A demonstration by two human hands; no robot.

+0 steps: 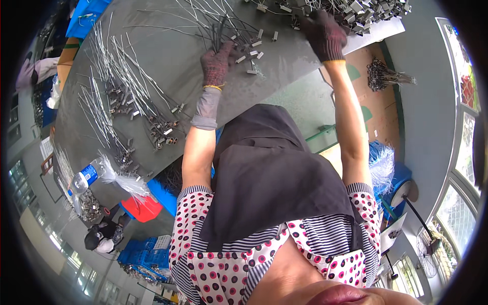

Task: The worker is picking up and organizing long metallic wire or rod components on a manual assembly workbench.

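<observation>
The person's left hand [216,63], in a dark reddish knit glove with a yellow cuff edge, has its fingers curled closed around a few dark cables [219,34] that stick up past the fist, over a grey table [173,51]. Just beyond and beside it lie loose cables [252,55], thin and grey to black, each small end piece a boxy, silvery metal block. The right hand [324,38], gloved alike, reaches to the near edge of a dense heap [358,16] of the same bright, blocky ends; its fingers are blurred against the heap, so how far open they are, and whether they grip anything, cannot be told. Left of the left hand, long pale-grey bundles [122,66] fan across the table, with darker sections toward their metal ends.
</observation>
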